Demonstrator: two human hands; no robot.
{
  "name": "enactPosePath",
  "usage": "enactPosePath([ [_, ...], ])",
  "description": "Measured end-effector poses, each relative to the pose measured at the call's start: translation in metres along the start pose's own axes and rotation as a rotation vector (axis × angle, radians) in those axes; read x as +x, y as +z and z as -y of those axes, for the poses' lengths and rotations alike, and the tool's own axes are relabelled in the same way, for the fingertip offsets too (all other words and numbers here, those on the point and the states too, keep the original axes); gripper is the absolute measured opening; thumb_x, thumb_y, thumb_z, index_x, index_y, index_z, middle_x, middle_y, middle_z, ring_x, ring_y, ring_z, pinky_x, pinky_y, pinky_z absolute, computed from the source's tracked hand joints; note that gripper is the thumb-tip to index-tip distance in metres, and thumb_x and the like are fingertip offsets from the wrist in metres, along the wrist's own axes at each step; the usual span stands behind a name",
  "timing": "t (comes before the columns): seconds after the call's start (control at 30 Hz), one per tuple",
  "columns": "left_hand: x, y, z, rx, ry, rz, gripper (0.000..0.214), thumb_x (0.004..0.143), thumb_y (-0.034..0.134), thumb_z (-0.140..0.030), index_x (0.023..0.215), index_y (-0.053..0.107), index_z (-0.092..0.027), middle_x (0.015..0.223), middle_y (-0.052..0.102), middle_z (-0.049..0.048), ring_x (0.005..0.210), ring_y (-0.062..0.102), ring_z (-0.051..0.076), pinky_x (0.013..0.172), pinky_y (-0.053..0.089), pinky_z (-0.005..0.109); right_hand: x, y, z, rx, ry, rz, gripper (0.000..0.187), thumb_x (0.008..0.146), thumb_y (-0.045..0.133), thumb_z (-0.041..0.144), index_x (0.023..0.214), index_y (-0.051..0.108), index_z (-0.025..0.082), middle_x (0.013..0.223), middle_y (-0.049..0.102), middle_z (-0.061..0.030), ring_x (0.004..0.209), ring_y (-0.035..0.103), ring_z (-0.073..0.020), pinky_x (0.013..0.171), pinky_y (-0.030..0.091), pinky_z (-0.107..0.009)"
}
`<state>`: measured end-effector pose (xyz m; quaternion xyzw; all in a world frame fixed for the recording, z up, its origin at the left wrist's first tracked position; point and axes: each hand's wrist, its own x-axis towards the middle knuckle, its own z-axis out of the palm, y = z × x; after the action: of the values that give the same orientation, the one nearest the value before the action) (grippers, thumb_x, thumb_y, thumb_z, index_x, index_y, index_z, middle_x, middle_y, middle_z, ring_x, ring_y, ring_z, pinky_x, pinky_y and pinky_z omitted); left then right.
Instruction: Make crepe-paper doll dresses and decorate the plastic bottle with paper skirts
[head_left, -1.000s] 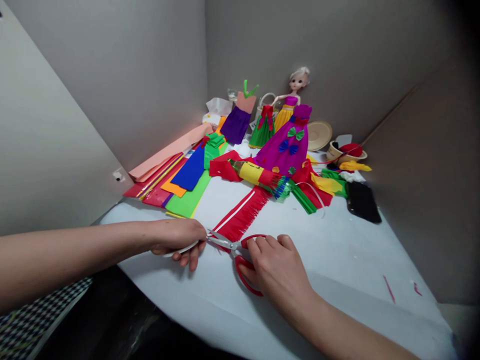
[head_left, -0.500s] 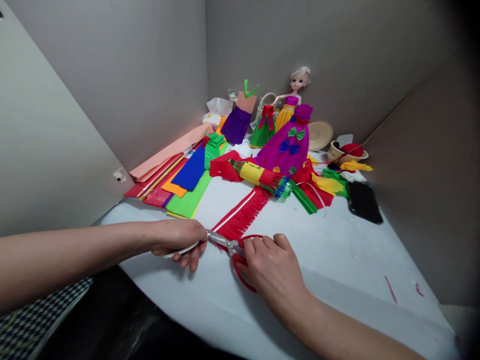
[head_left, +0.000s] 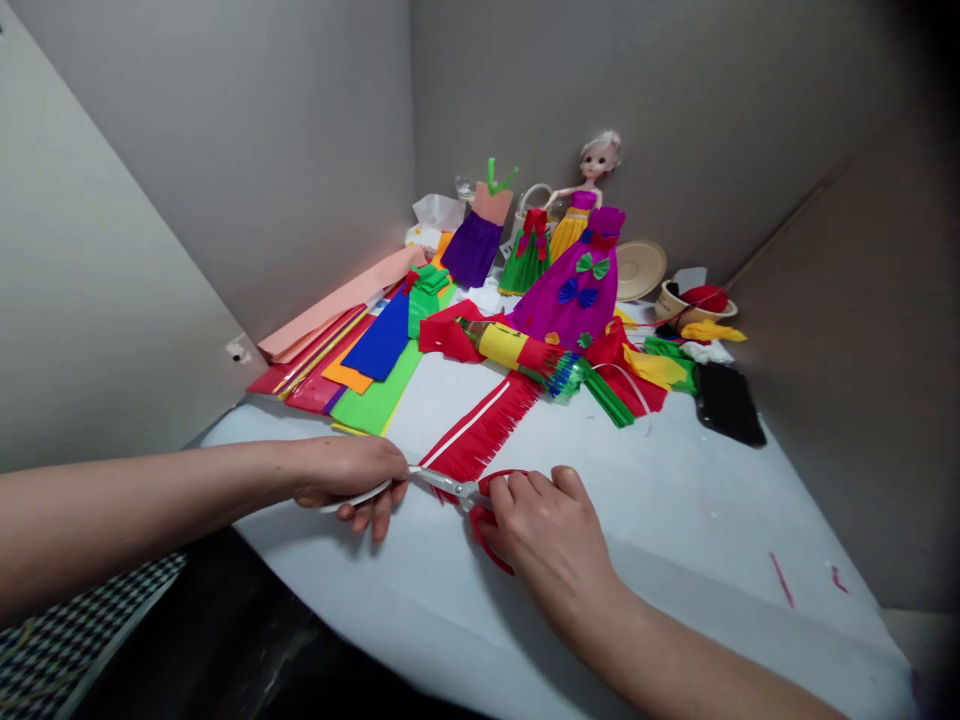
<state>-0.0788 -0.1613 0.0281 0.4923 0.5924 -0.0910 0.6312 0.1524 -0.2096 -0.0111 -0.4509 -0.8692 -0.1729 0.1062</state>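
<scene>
My right hand (head_left: pixel 551 540) grips the red loop handles of a pair of scissors (head_left: pixel 450 487), whose steel blades point left. Those blades lie at the near end of a red paper fringe strip (head_left: pixel 476 435), which has a white stripe along it. My left hand (head_left: pixel 349 480) is closed around a thin white strip (head_left: pixel 356 500) and sits just left of the blade tips. Part of the scissors' handles is hidden under my right hand.
A doll (head_left: pixel 596 165) stands behind paper dresses, including a purple one (head_left: pixel 574 275). Coloured paper sheets (head_left: pixel 382 345) lie at the left, with a beige bowl (head_left: pixel 694 305), a plate (head_left: pixel 641 270) and a black pad (head_left: pixel 727 405) at the right. Grey walls bound the white tabletop (head_left: pixel 660 520).
Both hands have shifted slightly up and left, with the scissors between them. The lower red handle loop now shows less from under my right hand.
</scene>
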Motion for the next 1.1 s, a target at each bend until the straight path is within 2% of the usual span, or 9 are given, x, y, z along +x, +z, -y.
enactPosePath([
  [0.2,-0.031,-0.023,-0.009,0.112,0.107,0.036,0.022,0.089,0.042,-0.036,0.083,0.053,-0.018,0.063,0.069,0.0065,0.036,0.043,0.009,0.035,0.024,0.019,-0.007,-0.011,-0.011,-0.006,0.024,0.099,0.008,0.082,0.063,0.012,0.076,0.064,0.018,0.071,0.067,-0.0031,0.068,0.06,-0.0206,0.071,0.022,-0.036],
  [0.3,-0.045,-0.037,-0.015,0.149,0.17,0.03,0.032,0.091,0.043,-0.044,0.108,0.058,-0.022,0.068,0.07,0.0057,0.037,0.043,0.01,0.037,0.024,0.021,-0.014,-0.016,-0.025,0.077,0.076,0.122,0.004,0.086,0.063,0.023,0.085,0.065,0.019,0.078,0.069,-0.0031,0.072,0.063,-0.0207,0.072,0.023,-0.036],
  [0.4,-0.043,-0.048,-0.021,0.279,0.261,-0.087,0.053,0.093,0.041,-0.049,0.141,0.041,-0.025,0.072,0.071,0.0035,0.041,0.043,0.012,0.043,0.032,0.024,-0.025,-0.015,-0.048,0.106,0.184,0.143,0.015,0.088,0.063,0.033,0.096,0.065,0.02,0.088,0.072,-0.0043,0.076,0.066,-0.0213,0.073,0.025,-0.036],
  [0.47,-0.033,-0.052,-0.025,0.404,0.351,-0.252,0.061,0.095,0.037,-0.048,0.15,0.029,-0.025,0.071,0.07,0.0011,0.048,0.048,0.014,0.052,0.039,0.024,-0.035,-0.012,-0.067,0.058,0.269,0.164,0.022,0.09,0.06,0.038,0.102,0.064,0.02,0.094,0.073,-0.0063,0.078,0.067,-0.0227,0.073,0.027,-0.038],
  [0.57,-0.008,-0.051,-0.032,0.556,0.483,-0.537,0.06,0.098,0.031,-0.041,0.153,0.024,-0.019,0.069,0.069,0.0006,0.067,0.061,0.017,0.07,0.044,0.026,-0.051,-0.006,-0.097,-0.048,0.417,0.251,0.028,0.094,0.052,0.042,0.106,0.064,0.02,0.099,0.074,-0.0092,0.084,0.068,-0.026,0.069,0.028,-0.038],
  [0.73,0.039,-0.039,-0.039,0.786,0.487,-0.96,0.05,0.097,0.03,-0.034,0.143,0.044,-0.019,0.103,0.072,0.0114,0.089,0.068,0.027,0.078,0.046,0.034,-0.071,0.002,-0.135,-0.128,0.597,0.401,0.036,0.097,0.039,0.044,0.098,0.064,0.018,0.089,0.072,-0.0121,0.08,0.067,-0.0289,0.061,0.03,-0.036],
  [0.8,0.056,-0.035,-0.041,0.858,0.494,-1.035,0.046,0.097,0.03,-0.03,0.137,0.051,-0.019,0.109,0.072,0.0119,0.094,0.069,0.027,0.08,0.046,0.035,-0.074,0.005,-0.143,-0.118,0.645,0.465,0.037,0.096,0.039,0.046,0.091,0.064,0.018,0.081,0.07,-0.0115,0.074,0.066,-0.0285,0.059,0.032,-0.035],
  [0.9,0.073,-0.032,-0.042,0.948,0.52,-1.042,0.041,0.095,0.033,-0.025,0.127,0.058,-0.017,0.112,0.073,0.0119,0.097,0.069,0.026,0.084,0.047,0.034,-0.074,0.01,-0.146,-0.072,0.681,0.519,0.04,0.096,0.038,0.048,0.085,0.063,0.019,0.08,0.068,-0.0115,0.072,0.065,-0.0279,0.058,0.034,-0.034],
  [1.1,0.083,-0.026,-0.041,0.986,0.508,-1.078,0.046,0.099,0.027,-0.029,0.134,0.05,-0.012,0.102,0.073,0.016,0.092,0.068,0.028,0.079,0.046,0.038,-0.06,0.002,-0.143,-0.148,0.584,0.417,0.035,0.095,0.044,0.043,0.096,0.066,0.015,0.091,0.067,-0.0143,0.085,0.063,-0.0296,0.066,0.041,-0.036],
])
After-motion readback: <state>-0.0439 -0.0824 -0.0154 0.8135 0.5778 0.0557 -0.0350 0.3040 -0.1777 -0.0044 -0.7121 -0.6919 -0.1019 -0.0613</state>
